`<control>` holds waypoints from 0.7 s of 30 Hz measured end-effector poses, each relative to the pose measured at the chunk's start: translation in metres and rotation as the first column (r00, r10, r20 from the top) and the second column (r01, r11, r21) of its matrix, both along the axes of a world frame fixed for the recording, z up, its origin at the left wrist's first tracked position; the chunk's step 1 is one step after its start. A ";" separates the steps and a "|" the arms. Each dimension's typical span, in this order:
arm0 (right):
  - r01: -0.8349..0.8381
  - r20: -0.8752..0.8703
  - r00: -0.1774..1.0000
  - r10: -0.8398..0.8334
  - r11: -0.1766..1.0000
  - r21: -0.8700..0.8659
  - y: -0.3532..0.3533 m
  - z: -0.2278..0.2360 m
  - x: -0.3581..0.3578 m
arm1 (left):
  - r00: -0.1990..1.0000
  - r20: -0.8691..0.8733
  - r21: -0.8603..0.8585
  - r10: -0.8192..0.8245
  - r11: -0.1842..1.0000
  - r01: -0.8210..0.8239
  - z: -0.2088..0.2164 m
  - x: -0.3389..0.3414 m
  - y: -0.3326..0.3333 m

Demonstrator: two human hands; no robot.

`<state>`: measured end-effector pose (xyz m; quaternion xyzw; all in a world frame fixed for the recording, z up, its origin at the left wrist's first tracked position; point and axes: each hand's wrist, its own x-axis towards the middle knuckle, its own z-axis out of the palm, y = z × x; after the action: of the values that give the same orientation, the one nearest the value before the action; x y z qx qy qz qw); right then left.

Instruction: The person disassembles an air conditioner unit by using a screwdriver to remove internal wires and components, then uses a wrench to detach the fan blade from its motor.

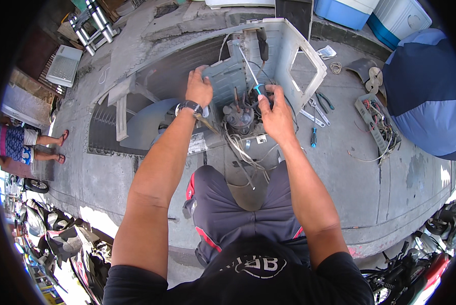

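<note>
In right hand [274, 109], screwdriver [249, 71] slants up-left.

One head-worn fisheye looks steeply down, close above the hands [238, 99].

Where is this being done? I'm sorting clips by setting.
Probably an outdoor roadside repair spot: bare concrete pavement, an opened air-conditioner unit with tools laid beside it, and motorcycles parked along the edge.

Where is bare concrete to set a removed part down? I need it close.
Bare concrete lies right of the right hand, below the pliers and screwdriver. Crowded: wires beside the compressor.
</note>
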<state>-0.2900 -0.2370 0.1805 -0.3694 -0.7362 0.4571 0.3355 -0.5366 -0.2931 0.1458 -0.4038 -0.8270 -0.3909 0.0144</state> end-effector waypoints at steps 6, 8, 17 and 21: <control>-0.013 -0.106 0.994 0.004 0.996 -0.086 0.026 -0.025 0.004 | 0.999 0.020 0.017 -0.036 0.999 0.035 0.001 0.002 0.001; -0.068 -0.139 0.990 0.035 0.969 -0.238 0.031 -0.015 0.009 | 0.999 0.036 0.014 -0.040 0.999 0.040 0.002 0.002 -0.002; -0.180 -0.226 0.969 0.097 0.906 -0.384 0.057 -0.009 0.024 | 0.997 0.043 0.020 -0.062 0.998 0.061 0.003 0.001 -0.003; -0.145 -0.177 0.981 0.080 0.910 -0.389 0.058 -0.003 0.027 | 0.996 0.004 0.011 -0.093 0.996 0.093 0.001 -0.007 -0.003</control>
<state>-0.2632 -0.1794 0.1780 -0.3498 -0.6185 0.6442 0.2831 -0.5434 -0.2964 0.1464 -0.4408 -0.8053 -0.3966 -0.0037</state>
